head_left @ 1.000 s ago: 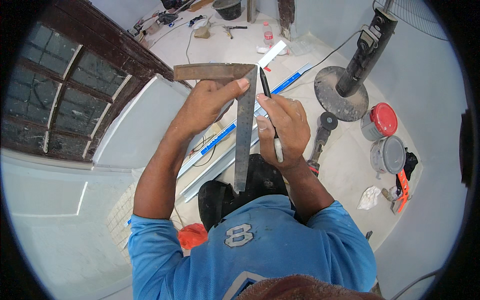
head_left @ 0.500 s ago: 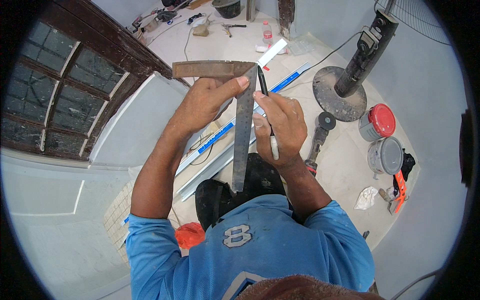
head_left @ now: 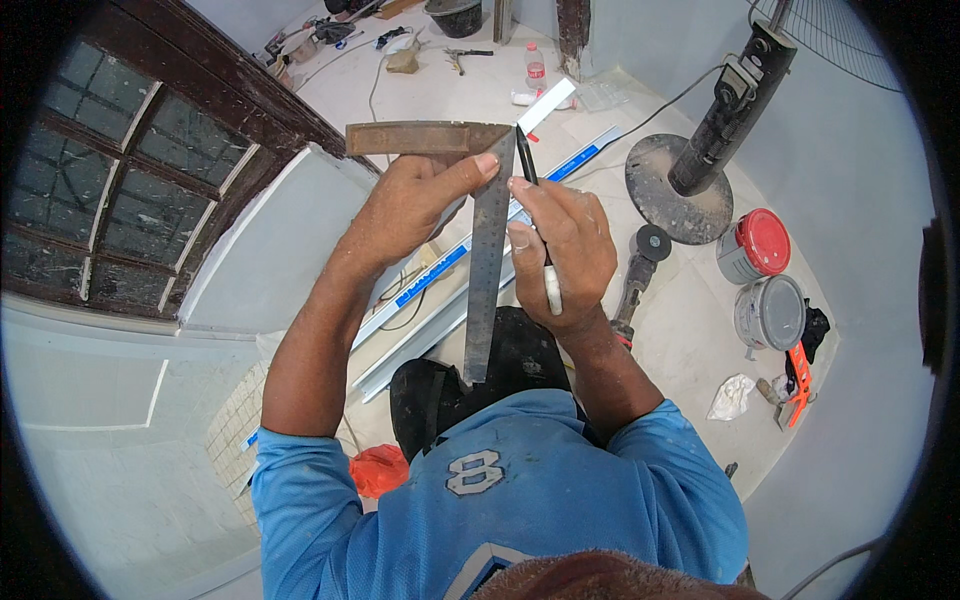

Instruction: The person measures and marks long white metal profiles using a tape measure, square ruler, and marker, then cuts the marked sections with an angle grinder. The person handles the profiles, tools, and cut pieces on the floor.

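Person at work, seen from the head camera. The grip of the left hand (head_left: 425,205) is clenched on a square (head_left: 488,270), the thumb pressed on its face near the corner; the brown stock (head_left: 410,140) extends to the left, and the long metal blade points back toward the body, its end over the dark trousers (head_left: 530,350). A white strip (head_left: 548,107) projects beyond the corner, up and to the right; its nearer part is hidden behind the square and hand. The grip of the right hand (head_left: 568,245) grasps a black pen (head_left: 527,160) with a white rear end, its tip at the square's corner, beside the strip; whether it touches the strip cannot be told. Below, on the floor (head_left: 690,310), a blue-labelled profile (head_left: 432,275) lies diagonally, passing beneath the square. To the right stand a round fan base (head_left: 680,190), a grinder (head_left: 637,280) lying near the right forearm, a red-lidded tin (head_left: 765,240) and, just beside it, a grey-lidded tin (head_left: 778,312). An orange tool (head_left: 799,375) lies near the latter. At the far side are a bottle (head_left: 535,70) and a dark bucket (head_left: 455,17).
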Demonstrator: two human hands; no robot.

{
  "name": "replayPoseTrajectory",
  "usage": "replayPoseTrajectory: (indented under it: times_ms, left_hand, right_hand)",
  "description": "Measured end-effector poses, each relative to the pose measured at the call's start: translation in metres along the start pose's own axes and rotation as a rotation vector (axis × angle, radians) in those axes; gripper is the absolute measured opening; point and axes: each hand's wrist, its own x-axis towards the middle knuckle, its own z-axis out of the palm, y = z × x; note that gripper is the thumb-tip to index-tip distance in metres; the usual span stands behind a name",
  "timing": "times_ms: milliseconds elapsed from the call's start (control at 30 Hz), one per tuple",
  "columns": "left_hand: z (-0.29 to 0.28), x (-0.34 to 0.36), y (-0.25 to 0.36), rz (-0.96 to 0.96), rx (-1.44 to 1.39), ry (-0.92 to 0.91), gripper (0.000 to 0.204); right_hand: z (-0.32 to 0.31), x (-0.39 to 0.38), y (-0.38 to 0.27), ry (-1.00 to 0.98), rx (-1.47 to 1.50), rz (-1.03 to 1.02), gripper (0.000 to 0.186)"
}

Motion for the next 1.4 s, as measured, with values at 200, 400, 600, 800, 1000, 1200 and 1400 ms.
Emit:
replayPoseTrajectory:
  times_ms: [200,400,600,800,1000,1200,1400]
  left_hand:
    - [0.001,-0.002,0.003,0.021,0.008,0.0,0.055]
    - [0.0,-0.003,0.007,0.02,0.0,0.012,0.053]
    - [0.002,-0.004,0.012,0.046,-0.014,0.03,0.053]
    - [0.002,-0.005,0.01,0.104,-0.009,0.024,0.057]
    - [0.0,-0.005,0.011,0.083,0.048,0.017,0.069]
    - [0.0,-0.006,0.013,0.104,0.069,0.025,0.075]
    - [-0.003,-0.008,0.02,0.067,0.118,0.034,0.077]
  right_hand:
    - [-0.002,0.002,-0.002,0.005,0.028,0.021,0.034]
    - [-0.012,-0.008,-0.005,0.078,0.149,0.121,0.027]
    - [-0.023,-0.015,-0.008,0.05,0.295,0.465,0.03]
    - [-0.011,-0.003,-0.03,-0.128,0.713,0.942,0.02]
    - [0.0,-0.01,-0.024,-0.139,0.719,0.863,0.018]
    - [0.005,-0.017,-0.018,-0.072,0.557,0.731,0.016]
    - [-0.004,-0.018,-0.018,0.106,0.147,0.322,0.031]
